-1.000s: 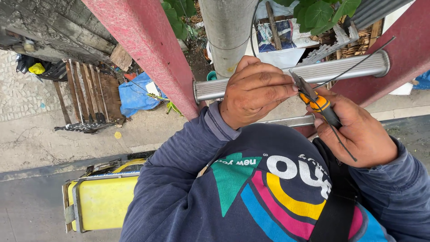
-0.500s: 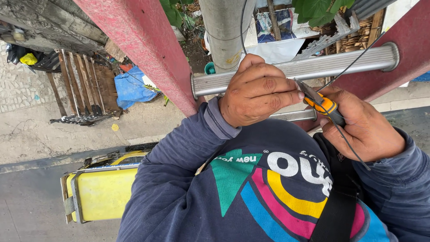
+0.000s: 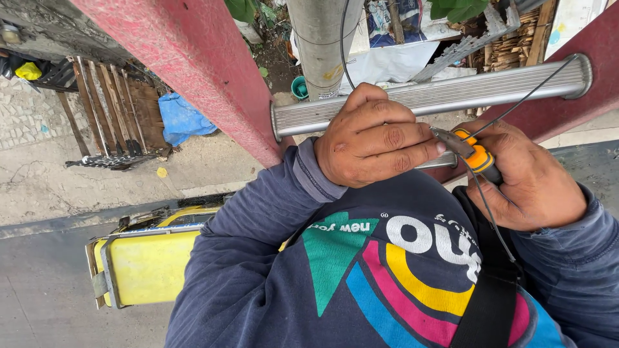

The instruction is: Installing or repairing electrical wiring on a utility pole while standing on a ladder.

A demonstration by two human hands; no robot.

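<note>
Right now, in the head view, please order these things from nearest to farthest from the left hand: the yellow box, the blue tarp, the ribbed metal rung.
Measured from the left hand:
1. Ribbed metal rung: directly behind the hand, at its knuckles.
2. Blue tarp: far to the hand's left, on the ground below.
3. Yellow box: lower left, beyond the sleeve.

Hemmed in left by the red rail, above by the ribbed metal rung and the grey pole. Black cable crossing the right hand. Open gap between rung and chest, beneath the left hand.
</note>
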